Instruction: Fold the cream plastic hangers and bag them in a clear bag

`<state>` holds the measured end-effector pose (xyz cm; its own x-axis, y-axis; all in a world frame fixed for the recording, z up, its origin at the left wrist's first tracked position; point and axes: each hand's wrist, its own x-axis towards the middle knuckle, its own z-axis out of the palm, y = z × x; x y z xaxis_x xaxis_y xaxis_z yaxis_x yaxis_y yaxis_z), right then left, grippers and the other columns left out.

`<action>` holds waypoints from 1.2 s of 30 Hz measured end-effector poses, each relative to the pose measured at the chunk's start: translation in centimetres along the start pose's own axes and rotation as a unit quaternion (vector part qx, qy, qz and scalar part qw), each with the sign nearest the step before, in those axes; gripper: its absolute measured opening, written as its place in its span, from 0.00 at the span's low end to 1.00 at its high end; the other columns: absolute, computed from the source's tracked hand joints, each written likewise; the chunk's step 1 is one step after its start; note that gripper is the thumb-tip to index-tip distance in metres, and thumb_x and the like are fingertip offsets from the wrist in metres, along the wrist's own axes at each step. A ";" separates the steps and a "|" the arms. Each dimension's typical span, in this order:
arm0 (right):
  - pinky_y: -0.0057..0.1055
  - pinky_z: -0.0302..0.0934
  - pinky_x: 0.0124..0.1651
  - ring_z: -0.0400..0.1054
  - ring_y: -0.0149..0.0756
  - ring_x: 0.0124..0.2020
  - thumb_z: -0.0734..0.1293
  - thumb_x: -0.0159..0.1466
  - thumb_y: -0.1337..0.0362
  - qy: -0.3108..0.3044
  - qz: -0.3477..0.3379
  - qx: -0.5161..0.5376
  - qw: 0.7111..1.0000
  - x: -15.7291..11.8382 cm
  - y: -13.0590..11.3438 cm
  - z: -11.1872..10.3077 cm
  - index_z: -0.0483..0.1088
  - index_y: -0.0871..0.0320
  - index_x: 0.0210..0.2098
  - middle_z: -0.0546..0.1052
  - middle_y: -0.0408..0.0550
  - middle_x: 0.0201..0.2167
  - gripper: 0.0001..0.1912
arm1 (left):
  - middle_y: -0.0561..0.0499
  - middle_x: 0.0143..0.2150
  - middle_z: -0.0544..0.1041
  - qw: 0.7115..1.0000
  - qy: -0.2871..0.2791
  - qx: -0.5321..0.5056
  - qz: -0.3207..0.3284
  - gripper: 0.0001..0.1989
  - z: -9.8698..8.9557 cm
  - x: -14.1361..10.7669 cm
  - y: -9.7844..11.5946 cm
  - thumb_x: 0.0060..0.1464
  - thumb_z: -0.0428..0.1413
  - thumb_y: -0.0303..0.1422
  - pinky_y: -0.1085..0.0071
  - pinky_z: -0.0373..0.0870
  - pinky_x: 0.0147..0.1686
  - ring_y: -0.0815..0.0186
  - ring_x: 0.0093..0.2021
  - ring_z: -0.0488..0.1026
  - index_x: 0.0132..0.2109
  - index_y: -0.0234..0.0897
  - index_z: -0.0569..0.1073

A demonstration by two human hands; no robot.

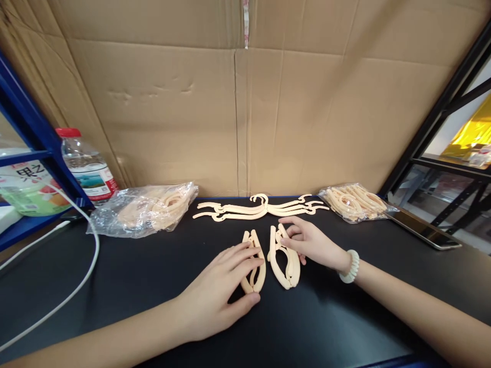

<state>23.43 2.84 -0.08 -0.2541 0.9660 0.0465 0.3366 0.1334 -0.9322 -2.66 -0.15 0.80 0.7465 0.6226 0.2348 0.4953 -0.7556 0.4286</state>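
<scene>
Near the middle of the black table, my left hand [224, 281] holds a folded cream plastic folding hanger [260, 280], its fingers laid across the hanger and the thumb at the lower end. Just to the right, my right hand [307, 241] grips the upper right part of a second folded folding hanger [283, 278] between thumb and fingers. The two hangers stand side by side with a small gap. Behind them, several unfolded hangers [245, 210] lie stacked, their hooks pointing to the back. My fingers cover part of each held hanger.
Clear plastic bags of folded hangers lie at left [143, 209] and right [355, 202]. A phone [424, 227] rests beside the right bag. A water bottle [90, 171], a white cable [94, 255] and a blue shelf frame [28, 110] are on the left. Cardboard [172, 102] rises behind.
</scene>
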 end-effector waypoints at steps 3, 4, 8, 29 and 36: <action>0.24 0.61 0.16 0.62 0.22 0.17 0.67 0.62 0.58 0.025 -0.044 -0.104 0.993 -0.2 -0.1 0.1 0.61 0.59 0.53 0.70 0.52 0.44 0.23 | 0.47 0.67 0.61 1.000 -0.015 0.024 0.005 0.24 0.4 -0.3 0.3 0.59 0.54 0.35 0.48 0.51 0.65 0.51 0.68 0.53 0.62 0.44 0.65; 0.26 0.63 0.18 0.63 0.23 0.18 0.66 0.63 0.58 0.034 -0.067 -0.147 0.986 -0.5 -0.4 0.0 0.63 0.59 0.53 0.69 0.53 0.46 0.21 | 0.47 0.68 0.60 1.000 -0.010 0.029 0.006 0.24 0.5 -0.5 0.3 0.59 0.54 0.35 0.48 0.49 0.65 0.51 0.68 0.53 0.63 0.45 0.65; 0.46 0.66 0.52 0.68 0.47 0.50 0.67 0.64 0.55 -0.019 -0.191 -0.302 0.934 -2.0 -2.4 -0.4 0.65 0.58 0.57 0.66 0.59 0.56 0.25 | 0.48 0.70 0.53 0.999 -0.019 0.038 0.006 0.31 0.4 -0.9 0.7 0.59 0.54 0.36 0.46 0.47 0.65 0.50 0.69 0.49 0.67 0.48 0.56; 0.50 0.33 0.69 0.27 0.51 0.69 0.55 0.70 0.45 -0.114 -0.155 -0.426 0.884 -1.2 -2.0 5.2 0.41 0.74 0.68 0.37 0.64 0.69 0.43 | 0.45 0.71 0.45 0.996 -0.057 0.061 -0.010 0.36 -0.5 -0.6 -0.9 0.58 0.55 0.42 0.45 0.49 0.65 0.46 0.70 0.44 0.69 0.46 0.49; 0.44 0.34 0.70 0.26 0.45 0.70 0.57 0.70 0.55 -0.129 -0.161 -0.387 0.899 -1.3 -2.0 4.2 0.39 0.72 0.69 0.37 0.59 0.70 0.37 | 0.45 0.72 0.43 0.994 -0.065 0.087 0.002 0.37 -0.2 -0.7 -1.2 0.59 0.53 0.43 0.44 0.45 0.65 0.48 0.70 0.42 0.70 0.45 0.45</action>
<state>19.28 0.42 0.23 -0.6195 0.7797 0.0912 0.7126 0.6073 -0.3512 -3.85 0.39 0.30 0.7938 0.5970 0.1159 0.5538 -0.7884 0.2679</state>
